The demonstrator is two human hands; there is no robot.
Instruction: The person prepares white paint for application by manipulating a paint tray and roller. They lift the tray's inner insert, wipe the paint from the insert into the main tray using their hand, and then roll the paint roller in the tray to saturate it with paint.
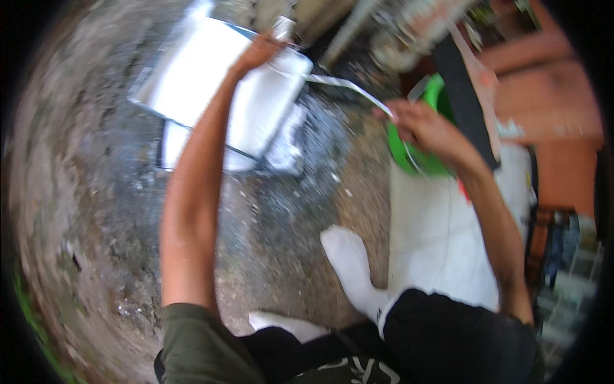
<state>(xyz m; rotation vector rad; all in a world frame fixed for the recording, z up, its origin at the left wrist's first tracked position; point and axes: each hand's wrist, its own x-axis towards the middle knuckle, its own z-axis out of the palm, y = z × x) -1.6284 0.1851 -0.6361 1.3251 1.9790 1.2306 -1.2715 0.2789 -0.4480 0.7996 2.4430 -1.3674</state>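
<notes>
My left hand reaches to the top of stacked white rectangular panels, its fingers closed on a small pale object that is too blurred to name. A narrow white strip runs from near that hand down to my right hand, whose fingers are closed round its end. My right hand is above a green bucket. The panels lie on wet, dark concrete, with a foamy patch beside them.
My white-socked feet are below the panels. White tiles lie to the right, with a dark board leaning behind the bucket. Pipes and worn wall parts are at the top, orange surfaces at the far right.
</notes>
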